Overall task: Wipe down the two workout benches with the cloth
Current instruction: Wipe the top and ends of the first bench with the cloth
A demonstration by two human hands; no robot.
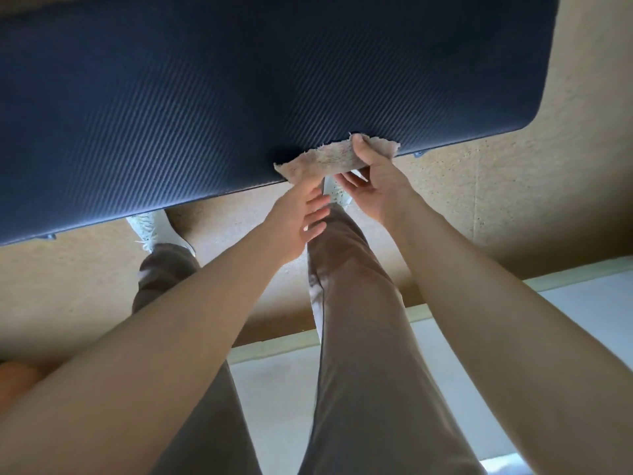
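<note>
Soft daylight, fairly dim; a pale sheen runs across the dark navy ribbed padded bench (pixel 205 108), which drops a brown shadow on the speckled tan floor (pixel 513 186). Wide lens bows the edges; nearest bare forearms (pixel 164 344) look soft

Over the bench (pixel 239 97) we have open room along its whole top; at its near edge the cloth (pixel 322 159) and our legs (pixel 342 269) block passage.

Cut off by frame edges: bench (pixel 239 97), at top and left. Hidden: bench legs, under the pad; part of cloth (pixel 320 160), behind right hand (pixel 375 181); left shoe (pixel 152 231) toe, under bench. Blurred, unidentifiable: orange object (pixel 13 378).
</note>
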